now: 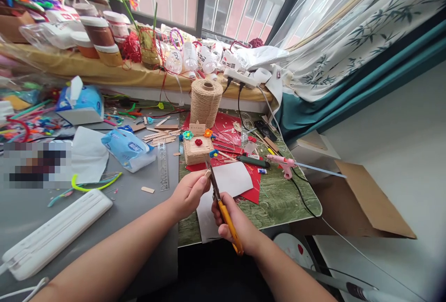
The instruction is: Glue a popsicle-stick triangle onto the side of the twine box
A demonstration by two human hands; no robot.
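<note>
My right hand (237, 220) is wrapped round the orange handle of a pair of scissors (228, 223), whose dark blades point away from me. Pinched between the thumb and fingers of my left hand (191, 190) is a small pale piece, perhaps wood, right beside the blades; most of it is hidden. Just beyond the blade tips sits a twine-wrapped box (195, 152) with a red rose and several coloured flowers on it. A white sheet of paper (232, 181) lies under my hands, partly over red card (254, 195).
Behind the box stands a big twine spool (206, 104). A pink glue gun (284, 165) rests at the right edge, its cord hanging down. Wooden sticks (162, 134), a clear ruler (163, 167), a tissue pack (127, 148) and a white power strip (59, 232) lie leftward.
</note>
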